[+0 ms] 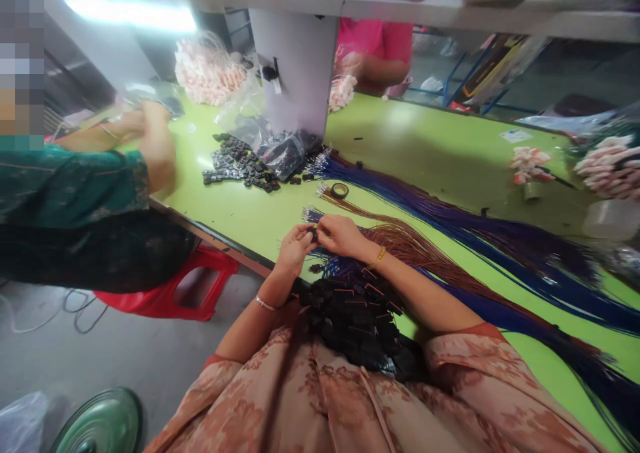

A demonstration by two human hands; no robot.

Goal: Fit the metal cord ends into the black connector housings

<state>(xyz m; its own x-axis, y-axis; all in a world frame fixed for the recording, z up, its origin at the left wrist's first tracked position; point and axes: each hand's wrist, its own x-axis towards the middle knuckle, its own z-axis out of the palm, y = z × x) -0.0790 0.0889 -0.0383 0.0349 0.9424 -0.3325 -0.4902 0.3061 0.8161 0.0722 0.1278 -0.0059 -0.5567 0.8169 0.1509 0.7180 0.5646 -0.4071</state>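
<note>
My left hand (294, 248) pinches a small black plastic connector housing (313, 234) between thumb and fingers. Right against it, my right hand (344, 236) is closed in a pinch; what sits between those fingertips is too small to make out. Under and beside my right hand run bundles of thin wires: brown wires (430, 246) and blue wires (450, 285), with bare metal-tipped ends toward the left. A heap of black housings (350, 313) lies close to my body, below my forearms. One loose black housing (315, 268) lies just below my left fingers.
Ahead on the green table (255, 216) are a black tape roll (340, 190), a spread of black housings (240, 163) and a plastic bag (287, 153) of them. More blue-purple wires (450, 216) stretch right. A co-worker's arm (157, 146) is at left; another person (375, 53) sits opposite.
</note>
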